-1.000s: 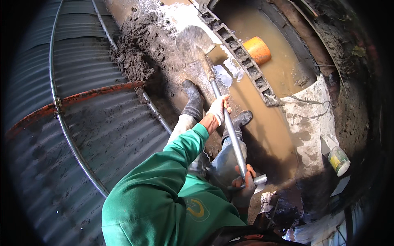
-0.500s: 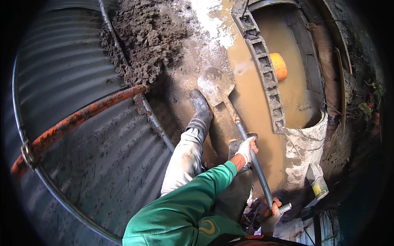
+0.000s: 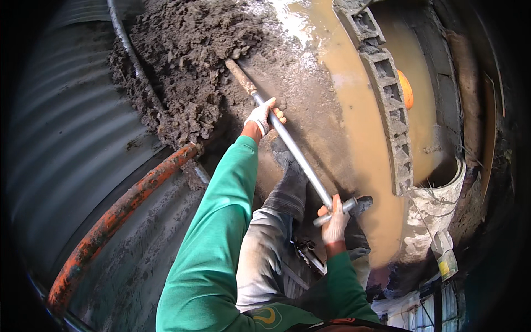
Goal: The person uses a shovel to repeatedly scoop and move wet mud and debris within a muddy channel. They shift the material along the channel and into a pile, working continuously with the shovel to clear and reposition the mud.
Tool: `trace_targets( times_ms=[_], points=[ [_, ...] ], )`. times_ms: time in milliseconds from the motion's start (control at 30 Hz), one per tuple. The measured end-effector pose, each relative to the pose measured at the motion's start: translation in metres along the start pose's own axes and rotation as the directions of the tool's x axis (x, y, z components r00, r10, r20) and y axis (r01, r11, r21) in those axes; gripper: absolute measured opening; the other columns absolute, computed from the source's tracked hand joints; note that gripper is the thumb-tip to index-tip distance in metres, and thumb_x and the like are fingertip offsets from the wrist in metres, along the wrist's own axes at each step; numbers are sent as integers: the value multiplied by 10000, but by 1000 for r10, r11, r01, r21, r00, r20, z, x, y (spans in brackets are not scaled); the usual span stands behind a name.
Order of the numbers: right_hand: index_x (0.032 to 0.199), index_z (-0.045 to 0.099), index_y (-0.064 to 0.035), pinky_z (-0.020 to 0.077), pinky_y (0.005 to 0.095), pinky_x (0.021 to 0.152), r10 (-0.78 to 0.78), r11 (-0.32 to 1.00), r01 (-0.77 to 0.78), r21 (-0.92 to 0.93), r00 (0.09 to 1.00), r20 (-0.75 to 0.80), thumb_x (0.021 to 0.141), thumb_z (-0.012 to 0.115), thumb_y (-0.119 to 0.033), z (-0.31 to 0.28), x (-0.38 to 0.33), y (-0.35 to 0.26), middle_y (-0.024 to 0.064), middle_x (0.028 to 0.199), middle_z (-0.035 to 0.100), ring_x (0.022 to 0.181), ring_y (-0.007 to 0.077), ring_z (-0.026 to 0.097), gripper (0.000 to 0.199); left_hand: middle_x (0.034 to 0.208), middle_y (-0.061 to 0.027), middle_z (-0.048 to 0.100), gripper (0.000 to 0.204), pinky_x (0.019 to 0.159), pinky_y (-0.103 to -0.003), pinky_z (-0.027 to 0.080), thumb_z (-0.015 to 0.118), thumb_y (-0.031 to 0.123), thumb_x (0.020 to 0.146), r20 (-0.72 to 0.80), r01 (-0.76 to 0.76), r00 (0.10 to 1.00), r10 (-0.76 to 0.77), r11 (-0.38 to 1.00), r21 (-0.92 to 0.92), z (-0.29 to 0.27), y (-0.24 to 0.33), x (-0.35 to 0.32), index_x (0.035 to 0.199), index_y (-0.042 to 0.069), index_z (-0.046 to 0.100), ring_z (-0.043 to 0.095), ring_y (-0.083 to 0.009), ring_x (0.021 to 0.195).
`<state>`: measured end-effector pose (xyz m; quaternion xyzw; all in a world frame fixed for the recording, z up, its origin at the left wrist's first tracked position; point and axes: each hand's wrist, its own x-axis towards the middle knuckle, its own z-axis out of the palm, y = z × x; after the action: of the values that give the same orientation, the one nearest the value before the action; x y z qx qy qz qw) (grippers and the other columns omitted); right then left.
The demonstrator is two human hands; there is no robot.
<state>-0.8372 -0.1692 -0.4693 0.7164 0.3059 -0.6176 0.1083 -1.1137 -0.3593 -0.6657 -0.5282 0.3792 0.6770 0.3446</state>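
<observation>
Since half a second ago the shovel (image 3: 287, 145) has swung into the grey mortar pile (image 3: 188, 66), blade buried. Left hand (image 3: 263, 115) grips mid-shaft, right hand (image 3: 334, 222) clasps the end handle. Best driven low, away from the muddy water (image 3: 359, 127).

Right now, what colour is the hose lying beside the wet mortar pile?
Orange, mud-smeared, seen in the head view: the hose runs along the corrugated sheet.
</observation>
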Motion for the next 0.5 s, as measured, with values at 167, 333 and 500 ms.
trace_targets(
  times_ms=[167,333,500],
  points=[
    [825,588,-63,393,315,427,-196,980,199,-22,932,-305,939,753,-323,-12,94,41,40,663,599,464,148,519,328,622,-39,476,209,475,-391,518,650,194,983,-114,-133,985,133,991,7,-5,-50,46,865,98,507,483,-206,489],
    [832,585,-46,383,314,368,-132,987,159,32,899,-418,927,761,-228,-81,45,54,20,657,566,425,149,500,272,560,-63,477,277,511,-416,536,622,185,976,-113,-96,987,113,985,145,-15,-103,8,735,120,502,505,-248,486],
    [796,627,-63,429,307,382,-166,984,178,-14,889,-426,943,726,-222,-248,-18,30,21,667,597,445,140,525,238,575,-49,432,312,556,-404,487,554,191,1004,-20,101,995,-99,992,80,5,-237,-87,712,125,466,453,-229,532]
  ],
)
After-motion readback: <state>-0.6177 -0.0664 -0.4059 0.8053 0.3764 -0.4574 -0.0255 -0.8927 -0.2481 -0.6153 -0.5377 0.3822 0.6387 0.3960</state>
